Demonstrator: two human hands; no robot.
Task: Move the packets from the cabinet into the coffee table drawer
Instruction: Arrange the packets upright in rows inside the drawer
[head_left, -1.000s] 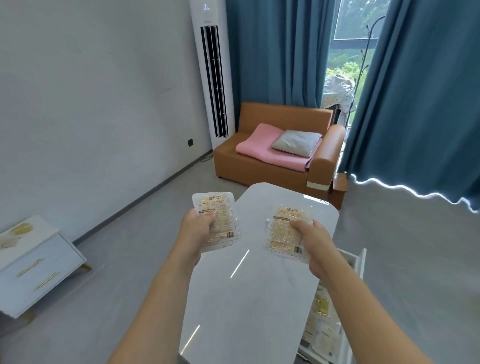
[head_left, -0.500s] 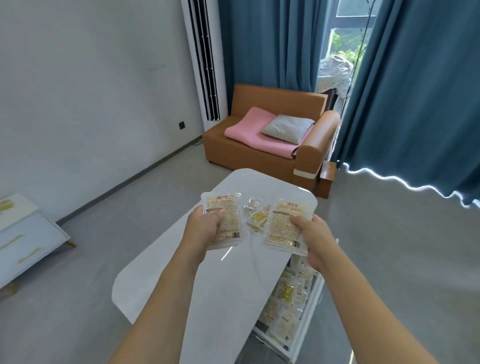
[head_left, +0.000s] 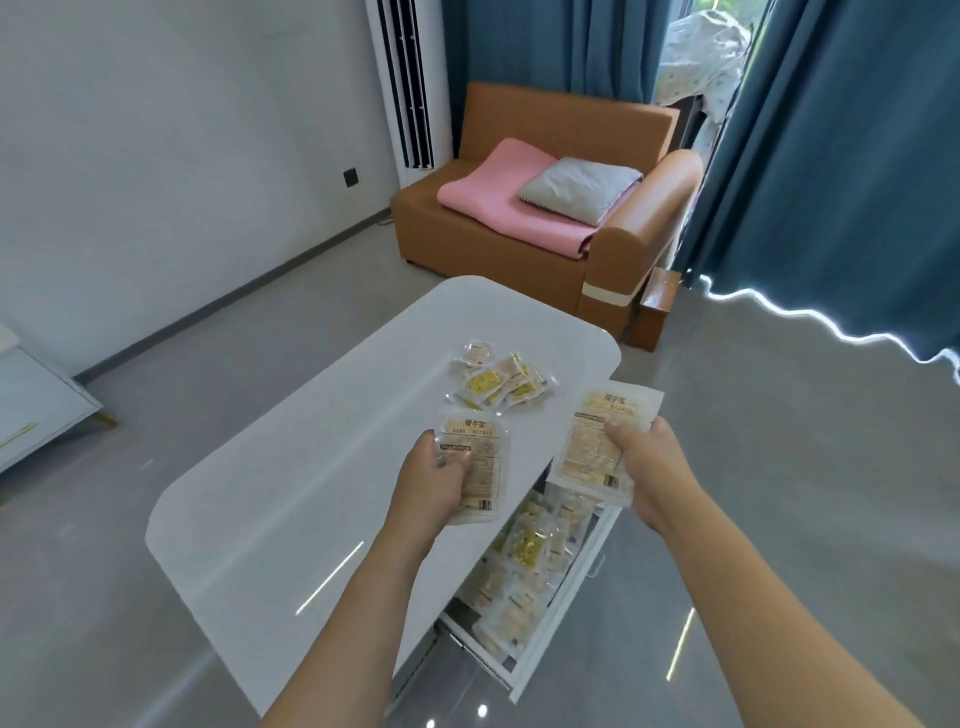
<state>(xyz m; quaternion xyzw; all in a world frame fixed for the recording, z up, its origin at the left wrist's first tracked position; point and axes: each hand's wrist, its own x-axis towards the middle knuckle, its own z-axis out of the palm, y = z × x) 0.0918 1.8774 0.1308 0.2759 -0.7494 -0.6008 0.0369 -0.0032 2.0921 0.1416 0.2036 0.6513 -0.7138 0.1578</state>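
Note:
My left hand (head_left: 431, 480) grips a clear packet with beige contents (head_left: 480, 462) above the right edge of the white coffee table (head_left: 291, 499). A second, similar packet (head_left: 597, 441) is held upright in my right hand (head_left: 652, 467), above the open drawer (head_left: 558, 618). The drawer sticks out of the table's right side and holds several packets (head_left: 524, 561). A small heap of several little packets (head_left: 501, 382) lies on the table top beyond my hands.
An orange sofa (head_left: 550, 234) with a pink blanket and grey cushion stands behind the table. Blue curtains (head_left: 831, 156) hang at the right. A white cabinet (head_left: 31, 400) stands by the left wall, a tall white air conditioner (head_left: 410, 88) at the back. The floor is grey.
The view has tilted down and come closer to the table. Both hands with their packets have moved right and lower, towards the open drawer. The heap of small packets has come into sight.

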